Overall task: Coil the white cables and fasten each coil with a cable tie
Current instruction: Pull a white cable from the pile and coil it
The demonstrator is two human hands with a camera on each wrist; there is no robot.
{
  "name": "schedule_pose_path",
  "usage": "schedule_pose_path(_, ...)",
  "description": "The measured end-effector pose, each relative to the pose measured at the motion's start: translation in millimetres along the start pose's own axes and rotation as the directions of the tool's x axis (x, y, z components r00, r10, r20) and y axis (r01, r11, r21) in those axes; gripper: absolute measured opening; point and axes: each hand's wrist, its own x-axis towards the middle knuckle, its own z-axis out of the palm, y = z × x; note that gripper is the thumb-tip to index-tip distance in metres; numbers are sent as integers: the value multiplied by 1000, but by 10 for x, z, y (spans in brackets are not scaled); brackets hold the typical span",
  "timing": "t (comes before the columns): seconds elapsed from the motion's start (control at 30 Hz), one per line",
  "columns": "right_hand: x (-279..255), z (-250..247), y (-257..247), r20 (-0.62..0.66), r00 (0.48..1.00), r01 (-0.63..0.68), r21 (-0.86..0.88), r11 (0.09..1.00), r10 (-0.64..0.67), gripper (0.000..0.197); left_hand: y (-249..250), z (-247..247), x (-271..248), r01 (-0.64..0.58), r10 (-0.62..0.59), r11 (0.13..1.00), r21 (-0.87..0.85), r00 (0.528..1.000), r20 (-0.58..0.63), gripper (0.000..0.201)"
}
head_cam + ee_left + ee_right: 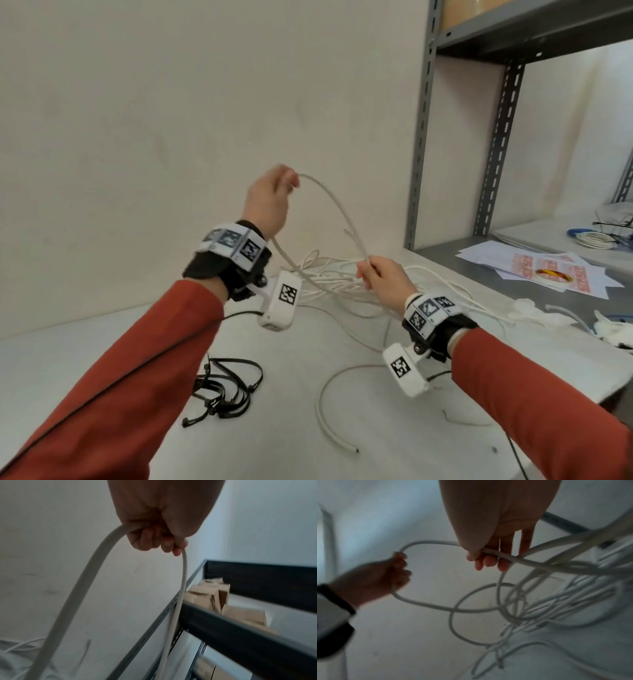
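Observation:
A white cable (337, 202) arcs in the air between my two hands above the white table (68, 356). My left hand (270, 198) is raised and grips the cable in a fist (154, 536); the cable (77, 588) hangs down on both sides of it. Lower and to the right, my right hand (380, 274) pinches the same cable (505, 557) between thumb and fingers (488, 561). From there it runs down into a tangled pile of white cables (339, 277) on the table behind the hands. A bunch of black cable ties (226, 387) lies near my left forearm.
Another loose white cable (329, 404) curves across the table in front of my right wrist. A grey metal shelf unit (424, 137) stands at the right, with papers (548, 270), a coiled cable (596, 240) and cardboard boxes (211, 599) on its shelves. A plain wall is behind.

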Motion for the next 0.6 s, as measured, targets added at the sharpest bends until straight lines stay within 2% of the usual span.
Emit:
schedule_pose_path(0.1, -109, -24, 174, 71, 997, -35, -23, 999, 36, 33, 109, -323, 235, 33, -80, 977, -210, 973, -216, 31)
schedule_pose_path(0.17, -116, -43, 145, 66, 997, -27, 17, 999, 26, 36, 176, -523, 320, 37, -121, 955, -294, 954, -274, 32)
schedule_pose_path(0.27, -52, -119, -106, 3, 1000, 7, 173, 985, -7, 35, 212, -704, 328, 29, -147, 914, -404, 953, -264, 30)
schedule_pose_path(0.37, 71, -264, -425, -82, 995, 68, 95, 993, -60, 37, 282, -849, 282, 27, -179, 836, -548, 957, -227, 29)
schedule_pose_path(0.43, 152, -371, -613, -133, 989, 86, 132, 988, -68, 37, 350, -986, 246, -3, -157, 813, -583, 962, -224, 29)
schedule_pose_path(0.53, 214, -508, -829, -105, 993, 77, 309, 948, -46, 38, 401, -1242, 197, -60, -107, 818, -572, 961, -254, 28)
schedule_pose_path(0.6, 220, -588, -941, -58, 991, 131, 213, 968, -122, 38, 378, -1449, 172, -89, -77, 840, -535, 957, -280, 28)
